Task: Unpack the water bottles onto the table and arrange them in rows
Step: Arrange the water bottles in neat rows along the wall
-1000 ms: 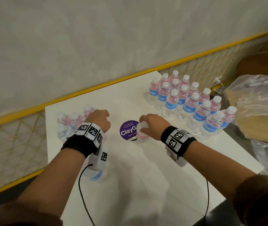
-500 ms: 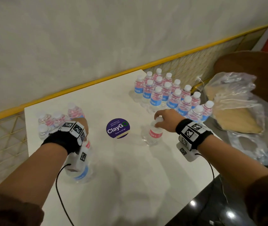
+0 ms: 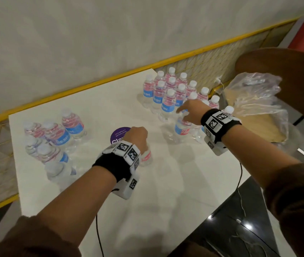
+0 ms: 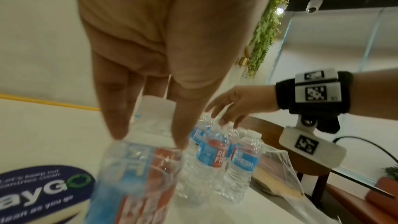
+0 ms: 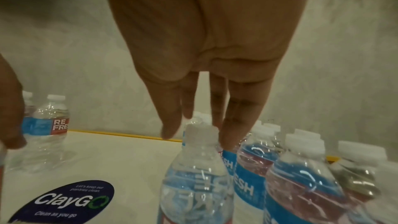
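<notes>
Left hand (image 3: 136,138) hides (seemingly pinched) bottle (image 3: 146,158).

Grey wall (image 3: 92,43), yellow trim (image 3: 73,90), wooden chair (image 3: 286,71)

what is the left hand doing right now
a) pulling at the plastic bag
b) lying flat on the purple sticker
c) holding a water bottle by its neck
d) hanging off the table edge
c: in the left wrist view the left hand's fingers curl around the neck of a water bottle, just below its white cap, beside the purple sticker.
</notes>
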